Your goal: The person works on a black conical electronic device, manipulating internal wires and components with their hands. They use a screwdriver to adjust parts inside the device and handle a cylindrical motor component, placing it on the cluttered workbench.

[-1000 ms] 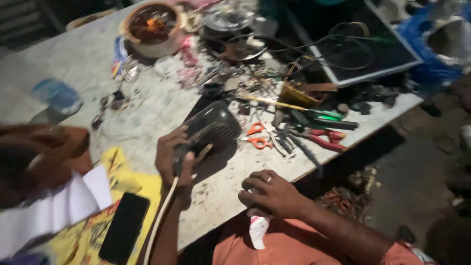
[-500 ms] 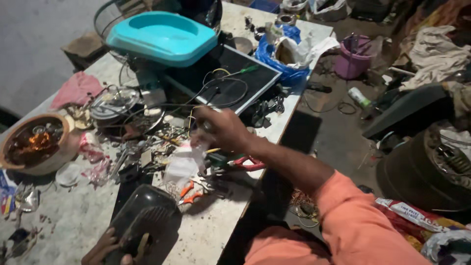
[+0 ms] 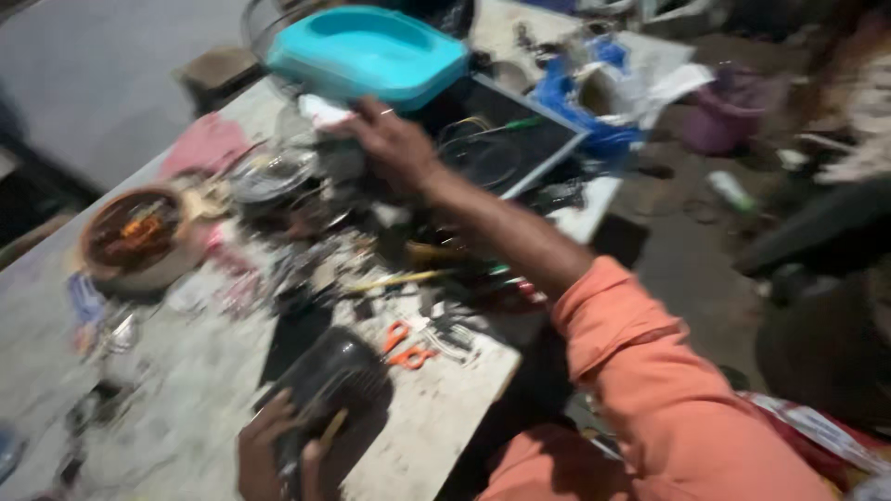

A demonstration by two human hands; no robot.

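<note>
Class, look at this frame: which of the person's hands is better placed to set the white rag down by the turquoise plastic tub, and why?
Probably the right hand: it holds the white rag and is stretched out just below the turquoise tub. The left hand is near the table's front edge, gripping the dark motor housing.

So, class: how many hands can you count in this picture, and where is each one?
2. The left hand grips a dark rounded casing at the table's near edge. The right hand reaches beside the turquoise tub, holding something white. Blur may hide others.
</note>
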